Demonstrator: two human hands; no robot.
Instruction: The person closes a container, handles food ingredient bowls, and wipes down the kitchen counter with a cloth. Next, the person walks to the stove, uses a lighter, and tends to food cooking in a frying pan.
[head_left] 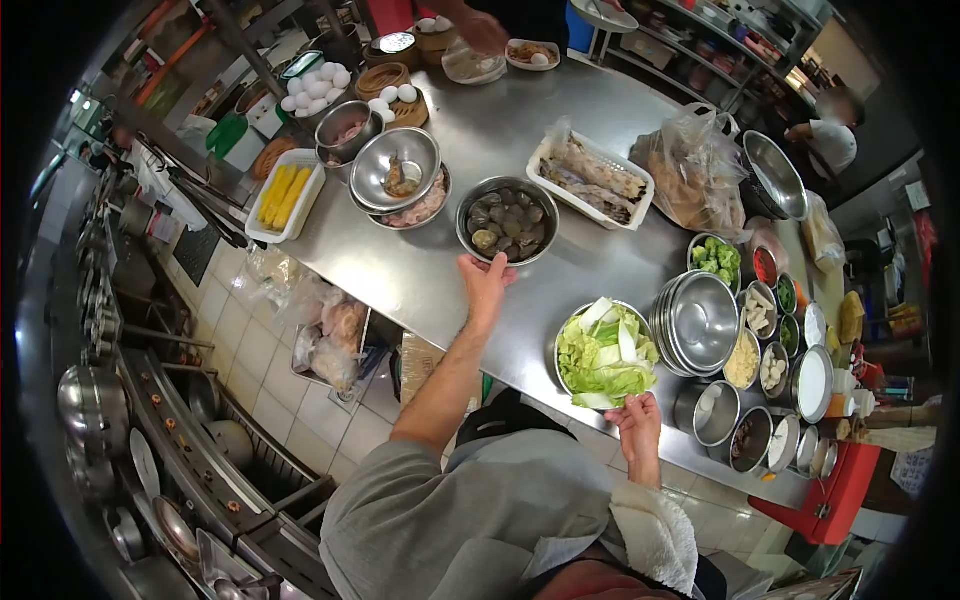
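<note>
My left hand [487, 290] grips the near rim of a steel bowl [549, 243] of dark clams [507, 222]. The thumb lies at the rim, and the fingers are partly hidden behind it. At the table's front edge, my right hand [637, 422] pinches the near rim of a bowl heaped with cut pale-green cabbage leaves [606, 352]. Most of that bowl is hidden by the leaves. Left of the clams, a steel bowl [395, 150] holding a shrimp-like piece rests over a bowl of pink raw meat [425, 208].
Right of the cabbage stand stacked steel bowls [703, 310], broccoli [716, 258] and several small ingredient bowls. A white tray of seafood [590, 180] lies behind. White eggs [318, 88] and a tray of yellow pieces [284, 197] are left. Another person's hand [482, 33] is at the far edge.
</note>
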